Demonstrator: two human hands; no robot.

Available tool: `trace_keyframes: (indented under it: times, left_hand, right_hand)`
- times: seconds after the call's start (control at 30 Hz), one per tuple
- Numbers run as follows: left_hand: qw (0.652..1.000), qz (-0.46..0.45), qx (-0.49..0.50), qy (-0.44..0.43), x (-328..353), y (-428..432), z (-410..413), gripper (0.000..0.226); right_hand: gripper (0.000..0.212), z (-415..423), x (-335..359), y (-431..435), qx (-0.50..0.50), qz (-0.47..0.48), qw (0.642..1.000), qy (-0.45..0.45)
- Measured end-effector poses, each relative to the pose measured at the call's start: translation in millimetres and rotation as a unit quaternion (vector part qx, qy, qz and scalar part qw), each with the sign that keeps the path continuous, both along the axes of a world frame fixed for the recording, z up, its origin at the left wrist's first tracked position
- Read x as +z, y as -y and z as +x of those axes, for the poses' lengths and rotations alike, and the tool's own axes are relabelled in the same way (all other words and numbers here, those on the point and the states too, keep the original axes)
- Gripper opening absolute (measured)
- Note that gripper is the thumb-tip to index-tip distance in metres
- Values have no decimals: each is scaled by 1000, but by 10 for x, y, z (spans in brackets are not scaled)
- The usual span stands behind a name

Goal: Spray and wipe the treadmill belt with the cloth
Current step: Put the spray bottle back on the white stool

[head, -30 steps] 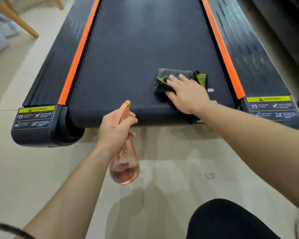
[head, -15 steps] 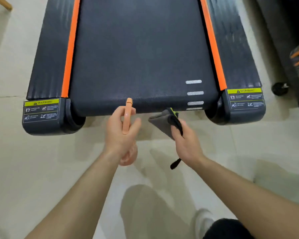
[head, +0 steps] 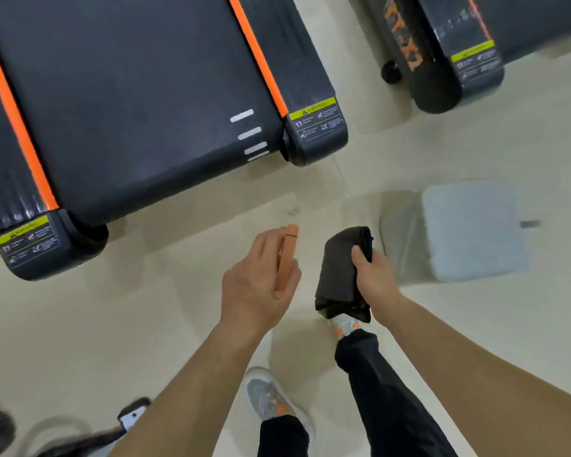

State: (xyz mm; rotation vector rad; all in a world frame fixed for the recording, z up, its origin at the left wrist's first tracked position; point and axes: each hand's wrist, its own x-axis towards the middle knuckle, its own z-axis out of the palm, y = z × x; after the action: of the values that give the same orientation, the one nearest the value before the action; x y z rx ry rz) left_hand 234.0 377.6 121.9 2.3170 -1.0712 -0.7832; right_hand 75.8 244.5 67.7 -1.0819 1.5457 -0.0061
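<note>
The black treadmill belt [head: 129, 103], edged by orange strips, fills the upper left. My left hand [head: 256, 285] grips the spray bottle, of which only the orange trigger head [head: 286, 255] shows; the body is hidden under my hand. My right hand [head: 374, 278] holds the dark grey folded cloth [head: 342, 268], which hangs down from my fingers. Both hands are over the pale floor, below and to the right of the belt's near end, touching nothing on the treadmill.
A second treadmill [head: 459, 51] stands at the top right. A pale blue box-like stool [head: 472, 229] sits on the floor right of my right hand. My legs and grey shoes [head: 271, 397] are below. A dark object with a cable [head: 80, 437] lies bottom left.
My right hand lifted the cloth off the belt and drew back. I have stood up and stepped away, so both hands are now over the floor, farther from the treadmill's end.
</note>
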Motion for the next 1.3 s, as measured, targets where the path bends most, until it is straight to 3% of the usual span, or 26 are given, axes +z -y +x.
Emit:
trace_keyframes:
  times: [0.17, 0.3, 0.53, 0.73, 0.97, 1.17, 1.2, 1.23, 1.3]
  left_hand:
    - [994, 15, -101, 48, 157, 537, -565, 40]
    - [982, 42, -169, 71, 96, 1041, -999, 55]
    - [979, -56, -197, -18, -254, 2157, -1887, 65]
    - [975, -49, -214, -44, -682, 3153, -2476, 71]
    - [980, -10, -189, -61, -1107, 3654, -2786, 72]
    - [976, 33, -173, -128, -1186, 3493, -2696, 89]
    - [979, 51, -167, -105, -1174, 3403, -2647, 91]
    - [982, 66, -163, -68, -1142, 3317, -2596, 85]
    - [983, 99, -155, -11, -1022, 3166, -2513, 44]
  right_hand:
    - [18, -688, 195, 45, -62, -81, 994, -44]
    - [12, -1234, 219, 170, -166, -68, 983, -31]
    - [24, -2214, -9, 624, -318, -9, 948, 8]
    - [36, -2848, -349, 833, -420, 24, 907, -2]
    - [39, -3026, -483, 999, -471, 88, 876, 57]
    - [35, -3003, -359, 1153, -427, 105, 890, 123]
    - [36, -2994, -310, 1181, -416, 104, 894, 134]
    - [37, -2981, -256, 1212, -403, 100, 898, 143]
    - [38, -2957, -142, 1263, -379, 85, 908, 156]
